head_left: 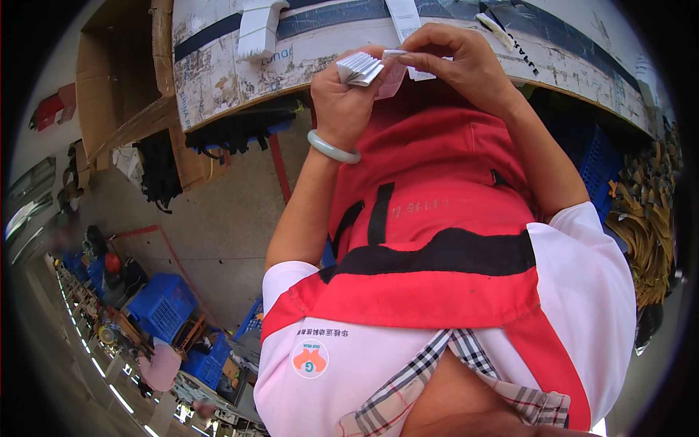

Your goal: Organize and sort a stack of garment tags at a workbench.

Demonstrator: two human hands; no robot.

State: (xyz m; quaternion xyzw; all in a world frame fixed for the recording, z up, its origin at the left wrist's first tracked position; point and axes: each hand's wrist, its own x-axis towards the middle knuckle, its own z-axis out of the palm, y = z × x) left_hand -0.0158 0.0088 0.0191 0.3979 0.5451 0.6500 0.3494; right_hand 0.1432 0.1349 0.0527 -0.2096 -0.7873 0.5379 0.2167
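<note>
Scuffed in many places, your table [218, 98] carries a white stack [256, 33] toward its left edge. Near its front edge your hands sit close together: your left hand [341, 98] clasps a fanned white bundle [360, 68]; your right hand [466, 64] pinches a small white piece [395, 53] just beside it.

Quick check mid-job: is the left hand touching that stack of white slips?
Touching. The head view shows it: the left hand is closed around the stack of white slips, whose fanned edges stick out of the grip.
</note>
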